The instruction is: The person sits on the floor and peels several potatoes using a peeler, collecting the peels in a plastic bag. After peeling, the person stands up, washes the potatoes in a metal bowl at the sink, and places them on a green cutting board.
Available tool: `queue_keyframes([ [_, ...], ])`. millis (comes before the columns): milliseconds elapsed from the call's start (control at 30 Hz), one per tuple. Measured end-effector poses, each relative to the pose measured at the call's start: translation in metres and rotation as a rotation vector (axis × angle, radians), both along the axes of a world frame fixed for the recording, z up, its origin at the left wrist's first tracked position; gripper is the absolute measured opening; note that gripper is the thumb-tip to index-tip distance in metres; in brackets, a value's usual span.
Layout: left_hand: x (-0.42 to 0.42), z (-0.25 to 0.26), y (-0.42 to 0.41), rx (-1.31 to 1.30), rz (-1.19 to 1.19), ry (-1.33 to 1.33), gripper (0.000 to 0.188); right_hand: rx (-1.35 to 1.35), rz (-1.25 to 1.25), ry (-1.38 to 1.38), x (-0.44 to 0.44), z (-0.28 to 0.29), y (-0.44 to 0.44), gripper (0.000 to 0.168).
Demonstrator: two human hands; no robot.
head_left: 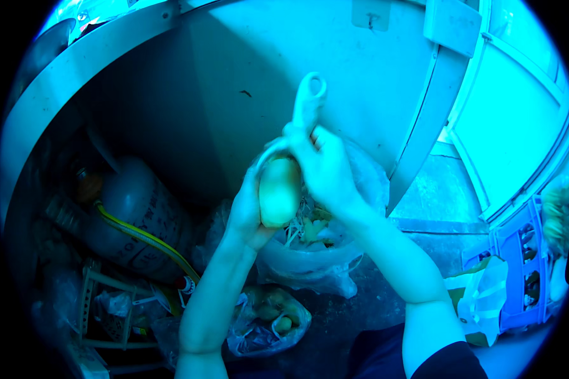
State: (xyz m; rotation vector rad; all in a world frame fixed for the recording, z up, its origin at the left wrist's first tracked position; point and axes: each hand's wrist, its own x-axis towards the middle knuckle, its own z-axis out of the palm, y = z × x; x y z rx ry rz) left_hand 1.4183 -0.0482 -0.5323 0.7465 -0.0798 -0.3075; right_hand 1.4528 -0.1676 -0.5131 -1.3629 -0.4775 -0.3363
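My left hand holds an oblong, pale-fleshed vegetable, apparently a peeled potato, upright against the palm. The fingers of my right hand are closed around a light-coloured tool, likely a vegetable peeler. Its handle, with a hole in the end, points up and away from me; its working end is hidden by my fingers at the potato's top. Both hands are above a bin lined with a clear plastic bag. Inside it lie peelings and stringy scraps.
A gas cylinder with a yellow hose stands at left, near a plastic rack. An open plastic bag of round produce sits on the floor. A blue crate and a torn bag are at right. A pale panel rises ahead.
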Motion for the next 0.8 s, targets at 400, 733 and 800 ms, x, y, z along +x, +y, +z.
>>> queue_keyframes([
  [400,-0.002,0.010,0.000,0.082,-0.048,0.030,0.050,-0.848,-0.593,-0.185,0.013,0.009,-0.045,0.028],
  [733,0.003,0.001,0.003,-0.293,-0.267,0.006,0.041,-0.147,0.200,-0.223,-0.041,0.008,-0.001,0.026],
  [800,0.001,0.001,0.004,-0.312,-0.292,0.003,0.039,-0.076,0.197,-0.121,-0.039,0.011,-0.004,0.025],
])
